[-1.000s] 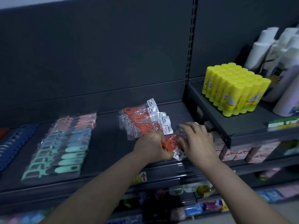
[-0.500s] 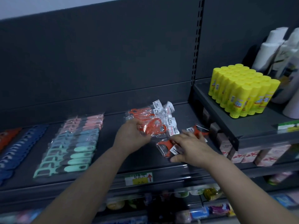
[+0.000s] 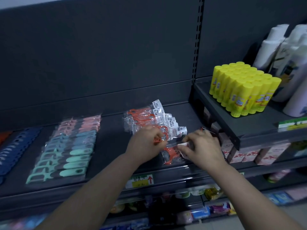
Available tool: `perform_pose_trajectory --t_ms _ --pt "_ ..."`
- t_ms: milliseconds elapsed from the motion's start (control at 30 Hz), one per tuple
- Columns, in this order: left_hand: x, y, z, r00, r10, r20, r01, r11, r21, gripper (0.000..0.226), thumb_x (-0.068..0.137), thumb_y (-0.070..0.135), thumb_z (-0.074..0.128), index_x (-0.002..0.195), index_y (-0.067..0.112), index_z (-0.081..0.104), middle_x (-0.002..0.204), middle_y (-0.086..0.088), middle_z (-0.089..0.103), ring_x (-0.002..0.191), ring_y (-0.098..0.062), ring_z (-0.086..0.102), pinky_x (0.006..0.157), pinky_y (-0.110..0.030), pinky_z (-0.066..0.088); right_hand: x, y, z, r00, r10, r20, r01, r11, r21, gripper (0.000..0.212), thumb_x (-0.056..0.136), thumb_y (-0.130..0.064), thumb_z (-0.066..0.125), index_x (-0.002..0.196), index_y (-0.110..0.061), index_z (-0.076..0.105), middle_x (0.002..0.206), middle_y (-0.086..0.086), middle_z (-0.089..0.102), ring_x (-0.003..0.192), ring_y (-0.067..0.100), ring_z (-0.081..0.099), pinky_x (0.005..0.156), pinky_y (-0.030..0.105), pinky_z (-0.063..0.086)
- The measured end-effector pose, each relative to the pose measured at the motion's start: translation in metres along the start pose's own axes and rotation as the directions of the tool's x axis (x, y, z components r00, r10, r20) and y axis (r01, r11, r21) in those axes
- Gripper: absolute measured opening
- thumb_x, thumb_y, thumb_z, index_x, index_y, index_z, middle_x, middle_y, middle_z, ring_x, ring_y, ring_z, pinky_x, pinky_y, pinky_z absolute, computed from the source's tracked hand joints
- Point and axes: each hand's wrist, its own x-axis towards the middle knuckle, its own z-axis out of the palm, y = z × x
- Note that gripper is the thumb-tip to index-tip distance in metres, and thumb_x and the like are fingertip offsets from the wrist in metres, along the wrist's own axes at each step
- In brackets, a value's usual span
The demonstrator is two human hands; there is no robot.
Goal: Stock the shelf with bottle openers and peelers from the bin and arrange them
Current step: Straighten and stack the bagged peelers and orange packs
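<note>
Dark shelf point(image 3: 109, 130): bagged orange peelers point(image 3: 142, 118), pastel openers point(image 3: 69, 146).

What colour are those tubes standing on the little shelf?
Bright yellow tubes; the head view shows them clearly.

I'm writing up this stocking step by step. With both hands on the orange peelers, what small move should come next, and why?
Probably lay the packet pinched in the left hand and right hand down at the near end of the orange peeler row. That row overlaps neatly toward the shelf front, while another bagged peeler lies loose and skewed below the hands, so it needs squaring next.
</note>
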Motion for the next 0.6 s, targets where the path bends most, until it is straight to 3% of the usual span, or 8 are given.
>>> perform_pose_trajectory --t_ms 67,133,267,433,533,600 --pt "0.000 0.016 0.009 0.977 0.026 0.213 -0.047 0.995 0.090 0.048 0.078 0.062 0.062 0.101 0.021 0.067 0.104 0.004 0.061 0.103 -0.013 0.051 0.088 -0.033 0.048 -0.002 0.001 0.003 0.993 0.113 -0.035 -0.115 0.992 -0.058 0.054 0.077 -0.075 0.048 0.103 -0.030 0.062 0.113 -0.002 0.054 0.116 0.022 0.041 0.090 0.041 0.040" --pt "0.002 0.025 0.017 0.950 -0.014 0.313 -0.042 0.984 0.171 0.058 0.074 0.065 0.064 0.109 0.019 0.064 0.113 0.000 0.058 0.109 -0.017 0.046 0.089 -0.034 0.045 -0.003 0.002 0.005 0.981 0.195 0.001 -0.195 0.980 -0.042 0.060 0.076 -0.078 0.044 0.102 -0.026 0.059 0.116 0.003 0.049 0.118 0.025 0.040 0.092 0.044 0.042" --pt "0.008 0.029 0.015 0.922 -0.059 0.383 0.057 0.998 0.016 0.045 0.069 0.050 0.079 0.099 0.025 0.057 0.107 0.006 0.059 0.100 -0.015 0.047 0.082 -0.031 0.042 -0.005 0.008 0.009 0.991 0.128 0.026 -0.130 0.989 0.065 0.036 0.079 -0.060 0.059 0.087 -0.027 0.046 0.103 -0.003 0.051 0.111 0.021 0.049 0.086 0.038 0.042" --pt "0.012 0.027 0.004 0.905 -0.123 0.408 0.225 0.951 -0.211 0.040 0.057 0.027 0.091 0.084 0.026 0.060 0.084 0.009 0.063 0.081 -0.011 0.060 0.074 -0.033 0.053 -0.009 0.009 0.000 0.994 0.112 -0.011 -0.106 0.960 0.261 0.024 0.082 -0.031 0.064 0.092 -0.023 0.043 0.088 -0.005 0.056 0.092 0.021 0.057 0.072 0.029 0.038" --pt "0.013 0.017 -0.004 0.903 -0.078 0.422 0.228 0.920 -0.318 0.027 0.063 0.014 0.088 0.079 0.023 0.068 0.078 0.011 0.064 0.073 -0.004 0.059 0.068 -0.023 0.052 -0.011 0.011 0.000 0.985 0.170 -0.034 -0.151 0.939 0.309 0.032 0.078 -0.023 0.065 0.100 -0.019 0.044 0.099 0.001 0.052 0.097 0.024 0.053 0.079 0.031 0.043" --pt "0.013 0.008 -0.011 0.894 -0.062 0.444 0.231 0.912 -0.338 0.022 0.068 0.009 0.085 0.078 0.023 0.071 0.073 0.012 0.064 0.064 0.002 0.058 0.059 -0.017 0.048 -0.010 0.013 0.001 0.974 0.227 -0.017 -0.220 0.956 0.194 0.058 0.074 -0.031 0.071 0.121 -0.015 0.041 0.118 0.008 0.044 0.112 0.030 0.046 0.093 0.039 0.043"
